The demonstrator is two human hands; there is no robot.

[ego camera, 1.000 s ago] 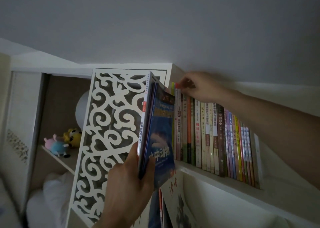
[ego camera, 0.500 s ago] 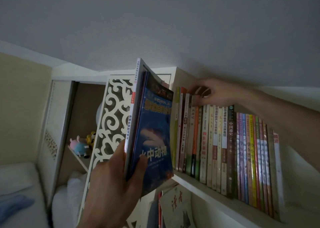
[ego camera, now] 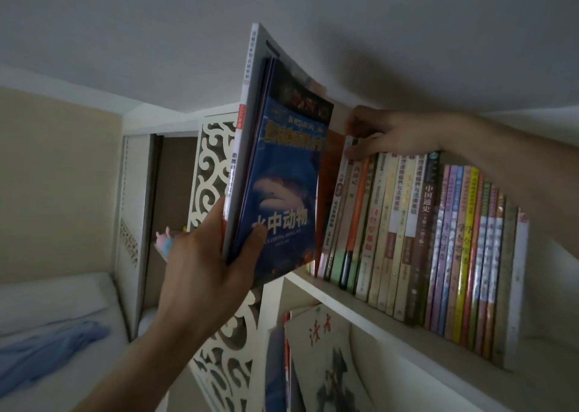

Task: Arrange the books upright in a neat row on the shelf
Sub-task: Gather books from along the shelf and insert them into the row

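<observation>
My left hand point(ego camera: 206, 264) grips the lower edge of a stack of thin books point(ego camera: 279, 173), the front one blue with a shark on its cover. The stack is upright, held just left of the row and in front of the shelf's left end. A row of several upright books point(ego camera: 416, 236) fills the white shelf point(ego camera: 369, 305), the leftmost ones leaning right. My right hand point(ego camera: 385, 134) reaches over the row and pinches the top of a leaning book near its left end.
A white carved scrollwork panel point(ego camera: 213, 173) stands left of the shelf. Beyond it a compartment holds small plush toys point(ego camera: 166, 239). Under the shelf, books point(ego camera: 319, 358) lean in a lower compartment. A bed with a blue cloth point(ego camera: 47, 352) lies at lower left. The ceiling is close above.
The stack in my left hand has risen and come closer to the row's left end. My right hand stays at the tops of the leftmost books, which now lean more.
</observation>
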